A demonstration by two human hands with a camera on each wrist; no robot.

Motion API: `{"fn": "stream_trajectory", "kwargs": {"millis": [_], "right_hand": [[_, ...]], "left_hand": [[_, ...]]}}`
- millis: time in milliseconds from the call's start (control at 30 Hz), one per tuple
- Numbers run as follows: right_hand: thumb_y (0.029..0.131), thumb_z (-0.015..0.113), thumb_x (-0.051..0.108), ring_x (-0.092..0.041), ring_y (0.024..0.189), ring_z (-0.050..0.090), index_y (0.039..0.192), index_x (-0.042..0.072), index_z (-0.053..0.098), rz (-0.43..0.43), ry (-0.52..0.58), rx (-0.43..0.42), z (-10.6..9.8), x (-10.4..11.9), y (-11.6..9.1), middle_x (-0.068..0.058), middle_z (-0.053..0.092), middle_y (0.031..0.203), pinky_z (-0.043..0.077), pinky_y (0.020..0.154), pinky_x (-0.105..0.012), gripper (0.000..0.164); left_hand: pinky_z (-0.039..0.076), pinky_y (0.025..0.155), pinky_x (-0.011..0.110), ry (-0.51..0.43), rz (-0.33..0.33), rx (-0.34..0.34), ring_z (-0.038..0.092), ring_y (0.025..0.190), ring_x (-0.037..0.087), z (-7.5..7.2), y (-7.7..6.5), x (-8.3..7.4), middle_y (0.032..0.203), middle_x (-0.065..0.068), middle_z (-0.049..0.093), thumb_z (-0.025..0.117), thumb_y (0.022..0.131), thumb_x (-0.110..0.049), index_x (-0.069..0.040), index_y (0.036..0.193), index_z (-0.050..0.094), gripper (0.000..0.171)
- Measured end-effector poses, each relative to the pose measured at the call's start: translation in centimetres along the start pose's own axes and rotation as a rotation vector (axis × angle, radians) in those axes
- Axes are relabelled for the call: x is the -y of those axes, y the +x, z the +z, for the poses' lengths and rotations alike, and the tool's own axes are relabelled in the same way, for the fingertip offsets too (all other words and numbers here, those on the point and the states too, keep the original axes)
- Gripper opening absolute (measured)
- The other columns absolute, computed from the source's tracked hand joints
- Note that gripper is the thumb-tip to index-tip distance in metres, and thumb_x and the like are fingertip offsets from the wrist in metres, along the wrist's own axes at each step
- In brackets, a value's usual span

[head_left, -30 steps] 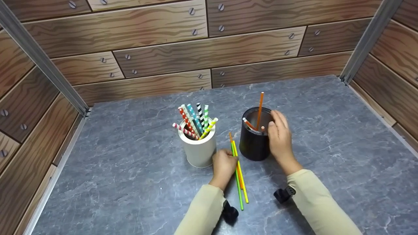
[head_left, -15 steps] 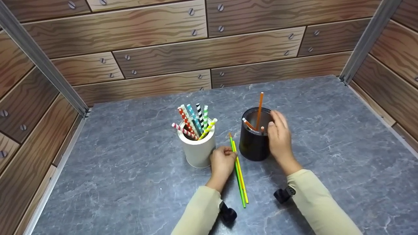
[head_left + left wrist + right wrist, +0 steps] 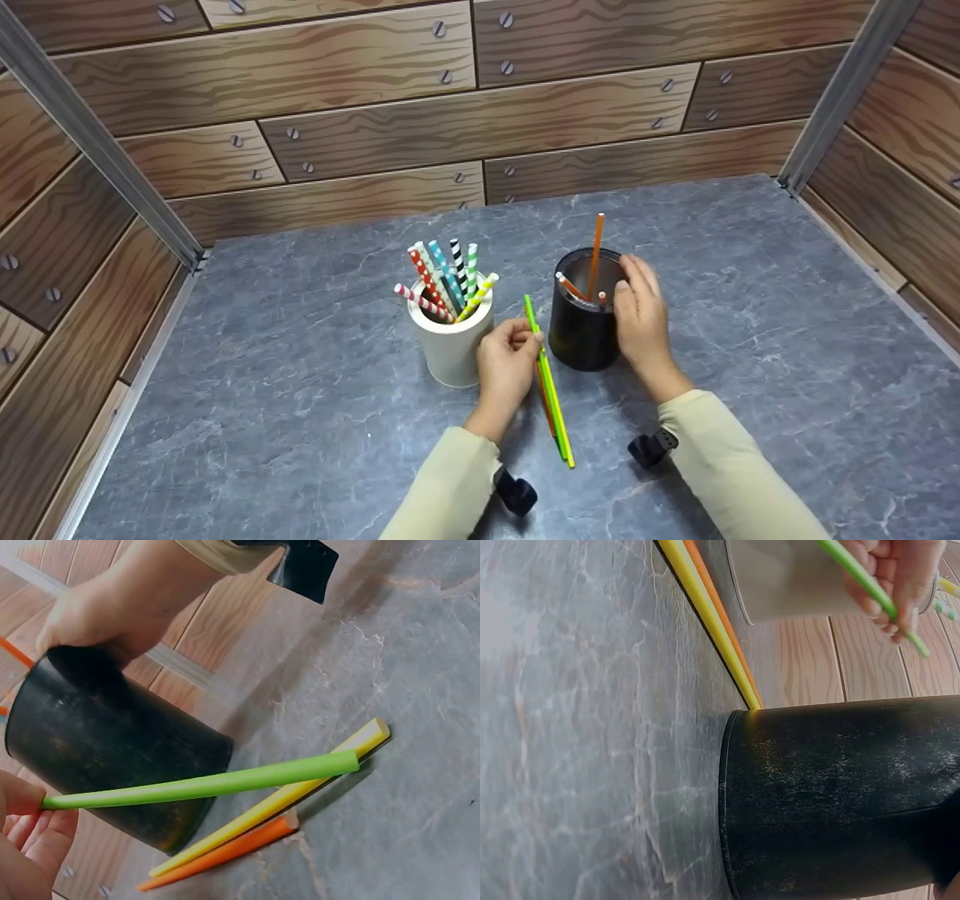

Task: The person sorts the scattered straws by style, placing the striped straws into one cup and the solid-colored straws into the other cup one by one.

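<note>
In the head view my left hand (image 3: 508, 360) pinches a thin green stick (image 3: 210, 784) near its upper end. The stick slants down over a yellow stick (image 3: 277, 799) and an orange stick (image 3: 232, 849), which lie side by side on the table. To their right stands a black cup (image 3: 581, 341), upright, with several orange sticks (image 3: 597, 251) in it. My right hand (image 3: 645, 330) holds that cup by its right side, thumb and fingers at the rim.
Just left of my left hand stands a white cup (image 3: 454, 356) full of striped and dotted paper straws (image 3: 459, 274). A wood-patterned wall (image 3: 375, 142) closes off the back of the grey marbled table (image 3: 300, 420).
My left hand has pulled back slightly to the left and now has the green stick pinched, its upper end raised. The right hand and black cup have stayed put.
</note>
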State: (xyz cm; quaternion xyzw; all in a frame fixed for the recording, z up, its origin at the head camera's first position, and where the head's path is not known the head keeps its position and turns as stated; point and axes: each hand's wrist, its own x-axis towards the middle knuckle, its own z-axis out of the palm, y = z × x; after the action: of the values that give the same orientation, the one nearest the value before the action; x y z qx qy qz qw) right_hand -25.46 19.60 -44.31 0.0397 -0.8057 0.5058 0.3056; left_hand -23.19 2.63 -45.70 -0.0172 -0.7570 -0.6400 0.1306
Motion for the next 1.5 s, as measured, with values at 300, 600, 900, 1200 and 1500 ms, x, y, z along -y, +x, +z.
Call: {"fn": "stream_trajectory", "kwargs": {"millis": [300,600,900,1200,1500], "right_hand": [[0.091,0.041,0.008,-0.038,0.129,0.035,0.128,-0.011,0.048,0.006,0.001,-0.003,0.0,0.2,-0.1,-0.028,0.042,0.135,0.023,0.108,-0.047,0.043],[0.091,0.040,0.010,-0.038,0.129,0.034,0.128,-0.010,0.048,0.021,-0.006,-0.003,0.0,0.1,0.0,-0.026,0.042,0.136,0.022,0.109,-0.047,0.043],[0.091,0.040,0.010,-0.038,0.129,0.035,0.128,-0.011,0.047,0.013,0.005,-0.002,0.1,0.1,-0.1,-0.027,0.041,0.136,0.023,0.109,-0.047,0.044],[0.091,0.040,0.009,-0.040,0.128,0.035,0.127,-0.012,0.047,-0.001,0.001,-0.005,0.1,-0.1,-0.1,-0.028,0.042,0.135,0.024,0.108,-0.048,0.043],[0.091,0.040,0.010,-0.038,0.129,0.035,0.128,-0.010,0.047,0.011,0.005,-0.005,0.1,0.1,-0.1,-0.026,0.042,0.136,0.023,0.109,-0.046,0.043]], "left_hand": [[0.048,0.059,0.020,-0.034,0.134,-0.024,0.054,0.062,0.003,-0.6,-0.1,-2.0,0.071,0.006,0.066,0.067,0.075,0.001,0.002,0.088,0.069,0.014],[0.052,0.062,0.027,-0.125,0.276,-0.029,0.059,0.068,0.012,-1.2,0.2,-4.4,0.074,0.013,0.067,0.066,0.077,0.003,0.004,0.092,0.068,0.015],[0.051,0.058,0.024,-0.199,0.352,-0.064,0.059,0.072,0.010,-1.6,0.4,-6.0,0.077,0.013,0.063,0.064,0.081,0.002,0.004,0.092,0.066,0.012],[0.051,0.058,0.023,-0.334,0.435,-0.164,0.057,0.071,0.009,-1.9,0.5,-7.5,0.077,0.016,0.059,0.063,0.081,0.004,0.008,0.091,0.061,0.012],[0.053,0.063,0.026,-0.415,0.552,-0.222,0.056,0.077,0.010,-1.9,0.5,-9.2,0.081,0.016,0.056,0.061,0.080,0.009,0.010,0.090,0.056,0.011]]}}
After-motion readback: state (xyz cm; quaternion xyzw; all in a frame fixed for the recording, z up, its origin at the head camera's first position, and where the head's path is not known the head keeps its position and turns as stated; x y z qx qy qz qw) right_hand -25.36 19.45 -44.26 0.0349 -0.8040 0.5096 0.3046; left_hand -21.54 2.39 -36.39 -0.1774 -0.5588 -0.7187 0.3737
